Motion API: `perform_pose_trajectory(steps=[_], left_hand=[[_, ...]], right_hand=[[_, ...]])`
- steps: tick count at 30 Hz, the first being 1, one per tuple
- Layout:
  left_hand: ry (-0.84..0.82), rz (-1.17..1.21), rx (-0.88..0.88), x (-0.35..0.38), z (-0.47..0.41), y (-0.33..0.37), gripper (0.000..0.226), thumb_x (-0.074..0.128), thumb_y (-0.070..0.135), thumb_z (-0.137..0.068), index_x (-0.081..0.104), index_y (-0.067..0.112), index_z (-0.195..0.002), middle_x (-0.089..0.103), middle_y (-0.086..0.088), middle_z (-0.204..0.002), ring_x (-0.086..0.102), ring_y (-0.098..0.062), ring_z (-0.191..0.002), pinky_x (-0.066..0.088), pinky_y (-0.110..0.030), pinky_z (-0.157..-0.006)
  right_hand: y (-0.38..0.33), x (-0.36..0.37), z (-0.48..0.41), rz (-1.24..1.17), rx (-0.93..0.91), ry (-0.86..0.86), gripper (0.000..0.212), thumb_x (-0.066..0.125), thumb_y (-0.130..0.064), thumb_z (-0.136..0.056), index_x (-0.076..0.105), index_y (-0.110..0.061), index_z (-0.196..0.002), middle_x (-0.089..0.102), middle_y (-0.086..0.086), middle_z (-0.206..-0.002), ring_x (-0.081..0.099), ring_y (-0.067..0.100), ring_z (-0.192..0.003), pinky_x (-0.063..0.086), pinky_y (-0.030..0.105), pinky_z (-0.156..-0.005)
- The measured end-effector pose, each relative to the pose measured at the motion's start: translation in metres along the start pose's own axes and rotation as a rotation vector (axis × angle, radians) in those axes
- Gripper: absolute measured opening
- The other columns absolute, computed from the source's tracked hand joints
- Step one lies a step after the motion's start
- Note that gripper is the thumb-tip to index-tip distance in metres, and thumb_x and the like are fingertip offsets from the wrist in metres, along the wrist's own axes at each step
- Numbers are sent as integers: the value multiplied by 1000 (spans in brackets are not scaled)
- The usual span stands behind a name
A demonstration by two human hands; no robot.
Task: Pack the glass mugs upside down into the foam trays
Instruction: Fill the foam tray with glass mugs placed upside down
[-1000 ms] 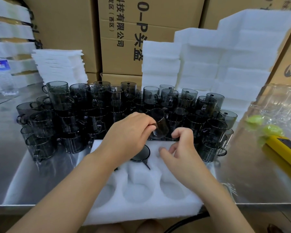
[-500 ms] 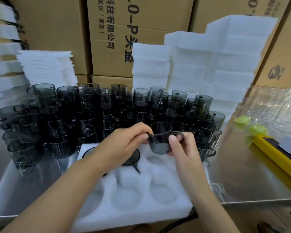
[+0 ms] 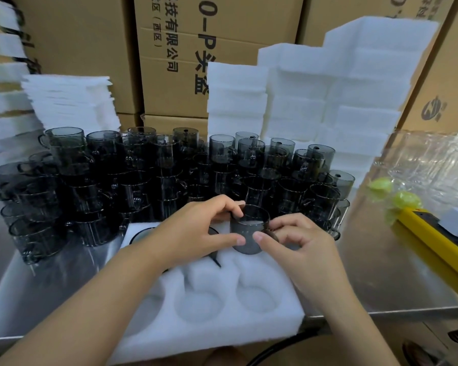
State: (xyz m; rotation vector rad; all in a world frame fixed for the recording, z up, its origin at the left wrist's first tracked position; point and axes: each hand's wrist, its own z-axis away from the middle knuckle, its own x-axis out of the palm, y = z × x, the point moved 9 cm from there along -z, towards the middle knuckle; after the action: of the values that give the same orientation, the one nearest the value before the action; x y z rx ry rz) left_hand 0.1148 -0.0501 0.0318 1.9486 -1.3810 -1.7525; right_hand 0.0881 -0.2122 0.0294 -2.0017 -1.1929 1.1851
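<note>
A smoky grey glass mug (image 3: 250, 228) is held between both hands just above the far right part of the white foam tray (image 3: 212, 310). My left hand (image 3: 196, 231) pinches its left wall and rim with thumb and fingers. My right hand (image 3: 299, 244) pinches its handle and lower right side. The mug's opening faces up and away. Two mugs (image 3: 143, 235) sit in the tray's far row, partly hidden by my left hand. The tray's near pockets are bare. Several stacked grey mugs (image 3: 169, 175) crowd the table behind the tray.
Stacks of white foam trays (image 3: 328, 101) and foam sheets (image 3: 72, 101) stand behind the mugs, with cardboard boxes (image 3: 175, 62) behind them. At the right lie a yellow tool (image 3: 439, 244), clear plastic packaging (image 3: 428, 162) and green items (image 3: 397, 199). The steel table's front edge (image 3: 407, 309) is close.
The mug was lifted from the stack by my left hand, then my right hand took its handle. Both hands have brought it nearer and lower, toward the tray.
</note>
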Motion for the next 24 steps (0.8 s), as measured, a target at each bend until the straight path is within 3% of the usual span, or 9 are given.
perform_pose_trajectory(steps=[2,5,8,10,11,13,16,20,24], left_hand=[[-30,-73,9,0,1,-1,34,71,35,-82,53,40,-110,37,37,-132,40,29,-108,33,0,-95],[-72,-140,-19,2,3,-6,54,65,41,-86,39,48,-133,37,39,-135,35,21,-120,32,-8,-100],[-98,-211,-38,4,4,-8,68,63,47,-86,25,50,-142,34,40,-134,41,16,-118,32,-2,-91],[-116,-232,-54,6,3,-8,71,62,50,-84,23,51,-143,38,37,-137,50,8,-112,37,-7,-90],[-118,-224,-68,6,3,-10,70,62,51,-83,25,51,-143,45,30,-138,56,3,-109,43,-17,-93],[-112,-209,-93,5,3,-11,70,62,55,-81,29,51,-141,55,21,-132,62,-4,-102,47,-31,-95],[-116,-204,-119,6,2,-13,65,57,62,-81,32,51,-140,52,23,-135,56,0,-110,44,-27,-98],[-129,-189,-152,9,0,-15,58,49,63,-84,33,53,-139,56,23,-128,56,6,-91,44,-21,-87],[-135,-136,-164,9,-1,-18,57,52,59,-85,35,49,-139,51,27,-133,52,2,-114,43,-28,-100]], right_hand=[[-4,2,-2,43,-15,-6,38,80,-30,-71,60,-13,-44,60,-14,-85,55,-5,-81,36,6,-65],[-11,9,-3,139,-32,-67,37,77,-34,-72,64,-12,-46,55,-12,-83,53,-2,-78,35,7,-63],[-13,12,-6,166,6,-215,35,71,-46,-73,71,-18,-52,55,-12,-82,53,-3,-75,36,7,-63],[-12,7,-10,132,38,-254,41,66,-53,-72,69,-18,-52,62,-12,-79,57,-4,-71,38,9,-61],[-11,3,-13,106,54,-247,39,65,-54,-71,69,-18,-56,65,-14,-78,59,-4,-69,39,10,-61],[-7,2,-17,31,102,-225,23,70,-52,-70,70,-29,-72,68,-16,-76,61,-1,-64,42,10,-60],[1,10,-18,-66,130,-261,22,76,-41,-71,69,-41,-91,70,-16,-85,65,6,-77,49,15,-69],[3,10,-21,-91,133,-315,27,76,-38,-69,68,-42,-94,72,-17,-84,66,14,-83,50,18,-73],[1,9,-25,-20,94,-314,28,77,-36,-70,66,-44,-94,71,-22,-83,66,5,-81,50,10,-74]])
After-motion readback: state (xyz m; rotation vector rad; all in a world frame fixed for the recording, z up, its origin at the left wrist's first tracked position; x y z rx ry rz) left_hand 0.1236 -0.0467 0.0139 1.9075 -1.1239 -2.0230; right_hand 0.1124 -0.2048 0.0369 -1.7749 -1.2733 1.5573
